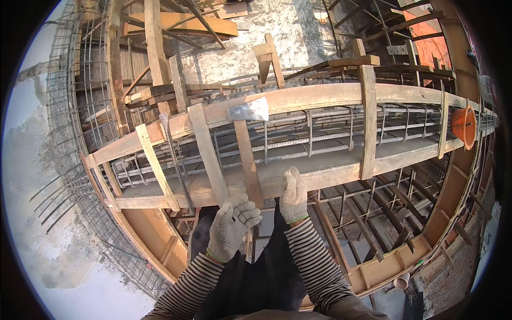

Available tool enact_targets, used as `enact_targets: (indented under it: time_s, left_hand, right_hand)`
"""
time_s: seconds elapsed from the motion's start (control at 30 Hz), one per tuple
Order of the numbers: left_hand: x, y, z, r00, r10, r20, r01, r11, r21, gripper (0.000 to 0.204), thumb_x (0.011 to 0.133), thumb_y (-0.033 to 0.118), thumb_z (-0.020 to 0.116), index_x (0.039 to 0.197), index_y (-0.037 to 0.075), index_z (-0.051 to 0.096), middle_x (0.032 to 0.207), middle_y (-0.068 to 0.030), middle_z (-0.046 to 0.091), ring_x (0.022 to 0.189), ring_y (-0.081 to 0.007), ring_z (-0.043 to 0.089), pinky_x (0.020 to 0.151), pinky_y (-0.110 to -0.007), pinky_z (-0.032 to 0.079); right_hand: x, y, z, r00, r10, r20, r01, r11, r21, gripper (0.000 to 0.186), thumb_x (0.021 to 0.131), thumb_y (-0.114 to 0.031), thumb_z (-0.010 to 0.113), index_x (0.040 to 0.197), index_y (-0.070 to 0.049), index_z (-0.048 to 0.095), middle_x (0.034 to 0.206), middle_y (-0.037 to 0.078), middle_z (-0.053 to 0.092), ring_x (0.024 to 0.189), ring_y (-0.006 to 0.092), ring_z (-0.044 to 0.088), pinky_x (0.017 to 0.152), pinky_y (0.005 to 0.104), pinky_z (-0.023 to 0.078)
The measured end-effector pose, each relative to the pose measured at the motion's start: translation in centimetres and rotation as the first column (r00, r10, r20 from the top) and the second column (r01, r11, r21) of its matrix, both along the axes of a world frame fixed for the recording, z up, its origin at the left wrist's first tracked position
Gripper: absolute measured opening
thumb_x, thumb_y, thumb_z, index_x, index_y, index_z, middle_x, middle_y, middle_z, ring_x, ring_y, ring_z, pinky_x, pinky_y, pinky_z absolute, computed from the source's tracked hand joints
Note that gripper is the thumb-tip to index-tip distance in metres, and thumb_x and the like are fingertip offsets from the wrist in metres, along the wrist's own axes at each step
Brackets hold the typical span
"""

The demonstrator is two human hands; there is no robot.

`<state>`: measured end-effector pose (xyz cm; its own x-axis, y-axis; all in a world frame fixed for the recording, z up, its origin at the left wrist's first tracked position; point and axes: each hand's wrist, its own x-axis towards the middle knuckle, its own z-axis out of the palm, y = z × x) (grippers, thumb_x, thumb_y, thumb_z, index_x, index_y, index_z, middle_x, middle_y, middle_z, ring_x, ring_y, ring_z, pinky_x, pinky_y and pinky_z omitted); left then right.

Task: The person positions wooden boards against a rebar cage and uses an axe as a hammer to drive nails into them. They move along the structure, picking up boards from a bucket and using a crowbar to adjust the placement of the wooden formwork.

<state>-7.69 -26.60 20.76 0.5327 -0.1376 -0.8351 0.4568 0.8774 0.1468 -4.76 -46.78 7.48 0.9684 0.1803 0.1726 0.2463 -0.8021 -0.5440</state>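
Observation:
My left hand (230, 226), in a pale knitted glove, is palm up below the near board, its fingers curled round a small dark thing too small to name. My right hand (294, 197), gloved alike, lies over the near board (341, 176), fingers together and stretched away from me. A hatchet (248, 111) lies across the formwork, its metal head on the far board (314, 96) and its handle reaching down beside my left hand. Between the boards, a cage of steel bars (309, 136) runs above a grey strip.
Wooden battens (368, 122) bridge the two boards. A dark metal bar (175, 160) leans across at the left. An orange bucket (463, 127) hangs at the right end. Below right lie open framing and bars (373, 213); a steel mesh (66, 133) stands at far left.

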Motion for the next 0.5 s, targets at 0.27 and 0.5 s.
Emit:
enact_targets:
  time_s: [0.27, 0.5]
  left_hand:
    - [-2.7, 7.6, 0.2, 0.97, 0.243, -0.019, -0.243, 0.955, -0.169, 0.086, 0.107, 0.072, 0.033, 0.156, 0.002, 0.041, 0.141, -0.0204, 0.059, 0.131, -0.0382, 0.057, 0.12, -0.057, 0.039]
    - [0.9, 10.8, 3.2, 0.847, 0.441, 0.296, -0.305, 0.86, -0.41, 0.101, 0.099, 0.084, 0.03, 0.167, 0.01, 0.029, 0.161, -0.0201, 0.045, 0.147, -0.0404, 0.044, 0.128, -0.058, 0.025]
  right_hand:
    - [4.0, 10.2, 23.8, 0.357, 0.756, -0.549, 0.864, -0.045, 0.501, 0.038, 0.105, -0.04, 0.066, 0.111, -0.003, 0.068, 0.101, 0.009, 0.057, 0.093, 0.0275, 0.06, 0.078, 0.0424, 0.05]
    - [-0.6, 13.8, 28.1, 0.455, 0.868, -0.2, 0.87, -0.385, 0.308, 0.039, 0.108, -0.026, 0.058, 0.127, 0.008, 0.062, 0.114, 0.022, 0.064, 0.101, 0.0323, 0.064, 0.088, 0.0467, 0.051]
